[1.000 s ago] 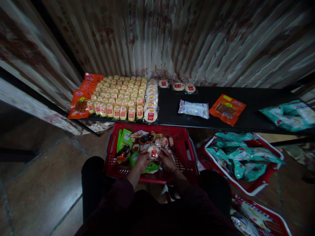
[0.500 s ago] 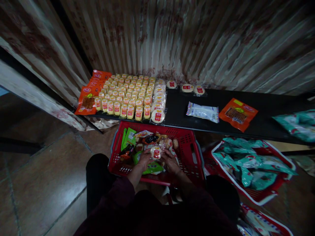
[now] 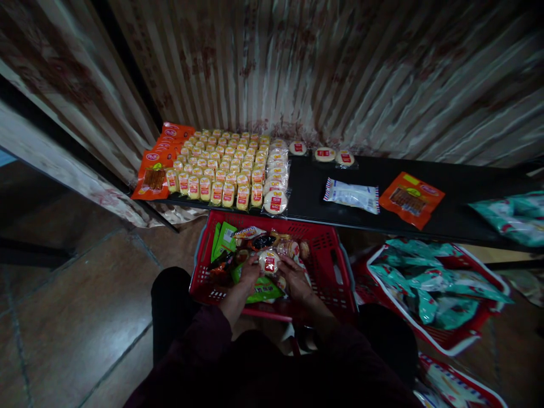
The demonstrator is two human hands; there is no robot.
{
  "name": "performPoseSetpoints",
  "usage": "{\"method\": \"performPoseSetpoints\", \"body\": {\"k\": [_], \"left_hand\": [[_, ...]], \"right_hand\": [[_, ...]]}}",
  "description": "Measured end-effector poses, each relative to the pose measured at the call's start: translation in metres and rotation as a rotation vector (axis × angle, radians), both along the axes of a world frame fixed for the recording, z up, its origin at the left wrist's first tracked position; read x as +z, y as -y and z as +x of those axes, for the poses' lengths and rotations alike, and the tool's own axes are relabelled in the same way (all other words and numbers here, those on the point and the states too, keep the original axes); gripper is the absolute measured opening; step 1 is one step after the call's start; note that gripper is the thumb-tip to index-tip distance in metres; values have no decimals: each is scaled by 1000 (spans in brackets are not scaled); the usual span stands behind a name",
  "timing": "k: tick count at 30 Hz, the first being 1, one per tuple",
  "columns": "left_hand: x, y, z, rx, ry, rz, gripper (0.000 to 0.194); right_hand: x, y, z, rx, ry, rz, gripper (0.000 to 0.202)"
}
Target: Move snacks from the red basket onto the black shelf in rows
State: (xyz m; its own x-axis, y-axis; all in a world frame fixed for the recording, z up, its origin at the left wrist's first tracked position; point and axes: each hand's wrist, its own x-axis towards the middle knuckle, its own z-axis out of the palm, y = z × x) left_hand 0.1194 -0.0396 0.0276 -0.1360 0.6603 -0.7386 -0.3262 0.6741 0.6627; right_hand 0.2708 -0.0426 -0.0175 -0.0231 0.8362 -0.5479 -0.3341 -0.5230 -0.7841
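Both my hands are inside a red plastic basket that sits in front of me. My left hand grips a round white cake packet with a red label, held just above the pile. My right hand rests among the loose snack packets beside it, fingers bent; whether it holds one is hidden. Green packets and dark wrapped snacks lie in the basket's left part.
A low black shelf beyond the basket carries rows of small yellow packets, orange packets, a column of round cakes, a white packet and an orange packet. Red baskets of teal bags stand right.
The view has shifted slightly, so everything sits a little more to the right. My hands stay in the basket, the left one still on the round cake packet.
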Motion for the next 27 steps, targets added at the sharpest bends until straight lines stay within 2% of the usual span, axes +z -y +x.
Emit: {"method": "performPoseSetpoints", "body": {"k": [7, 15, 27], "left_hand": [[-3, -3, -3, -12, -47, -5, 45], [-7, -4, 6, 53, -22, -11, 25], [3, 0, 7, 12, -8, 23, 27]], "right_hand": [[7, -2, -7, -86, 45, -4, 46], [13, -1, -5, -123, -14, -101, 47], [16, 4, -1, -83, -23, -56, 49]]}}
